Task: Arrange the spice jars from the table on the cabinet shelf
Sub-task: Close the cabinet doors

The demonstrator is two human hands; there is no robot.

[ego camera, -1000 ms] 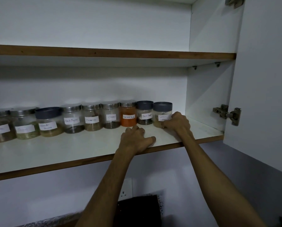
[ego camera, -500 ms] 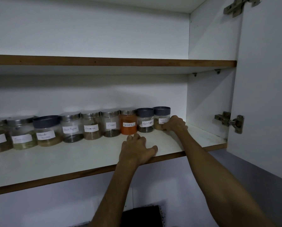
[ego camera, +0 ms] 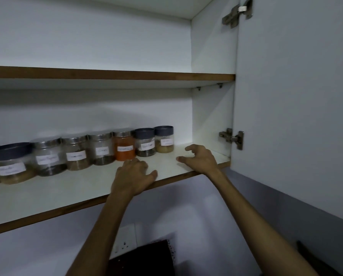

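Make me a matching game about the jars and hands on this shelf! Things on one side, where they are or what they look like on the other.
Things:
1. orange spice jar
2. last jar on the right
3. left hand
4. right hand

Descriptions:
A. dark grey lid, pale yellow-brown powder at the bottom
B. fingers spread, holding nothing, just right of the jar row
C. silver lid, bright contents
D. resting on the shelf's front edge, in front of the jars

Pairs: 1-C, 2-A, 3-D, 4-B
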